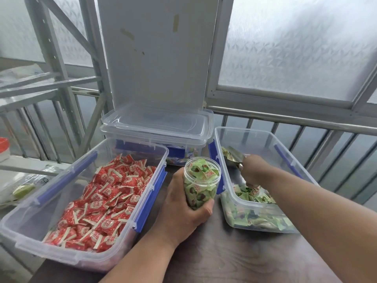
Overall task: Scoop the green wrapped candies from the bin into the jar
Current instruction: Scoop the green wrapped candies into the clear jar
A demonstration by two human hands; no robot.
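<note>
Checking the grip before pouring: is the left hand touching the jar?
Touching. The head view shows the left hand wrapped around the lower part of the jar, fingers pressed against its clear wall.

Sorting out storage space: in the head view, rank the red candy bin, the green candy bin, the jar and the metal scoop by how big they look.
1. red candy bin
2. green candy bin, likely similar in real size; nearness makes this unsure
3. jar
4. metal scoop, partly hidden by the right hand

Bare gap above jar mouth (202, 164) — bin wall (221, 160) just beside.
</note>
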